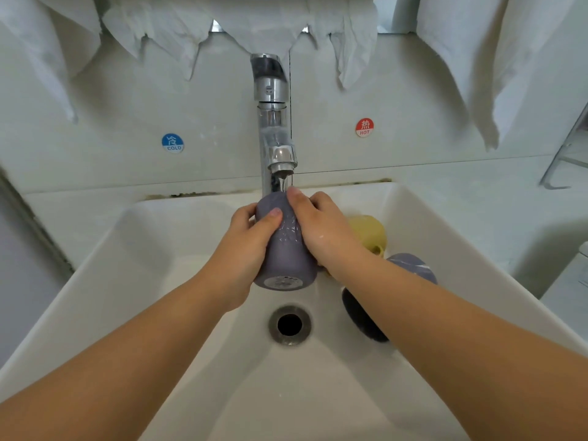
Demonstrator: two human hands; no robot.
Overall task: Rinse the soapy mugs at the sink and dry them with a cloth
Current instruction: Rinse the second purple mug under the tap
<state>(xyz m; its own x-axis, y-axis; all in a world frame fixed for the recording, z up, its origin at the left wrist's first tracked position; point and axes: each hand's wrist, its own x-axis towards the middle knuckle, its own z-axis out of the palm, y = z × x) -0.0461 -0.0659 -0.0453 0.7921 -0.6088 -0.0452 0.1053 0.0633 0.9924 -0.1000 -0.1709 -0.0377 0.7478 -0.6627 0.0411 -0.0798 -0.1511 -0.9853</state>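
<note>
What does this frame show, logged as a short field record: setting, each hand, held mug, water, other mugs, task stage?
setting: white sink with chrome tap
left hand: left hand grips the grey mug, thumb across its side
right hand: right hand holds the same mug, fingers near its far end
held mug: tilted, base toward the camera
water: running from the spout onto the mug
other mugs: yellow mug and dark mug lying in the basin, right side
task stage: rinsing; drying not yet begun

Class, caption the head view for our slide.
Both hands hold a grey ceramic mug under the running chrome tap.
</note>
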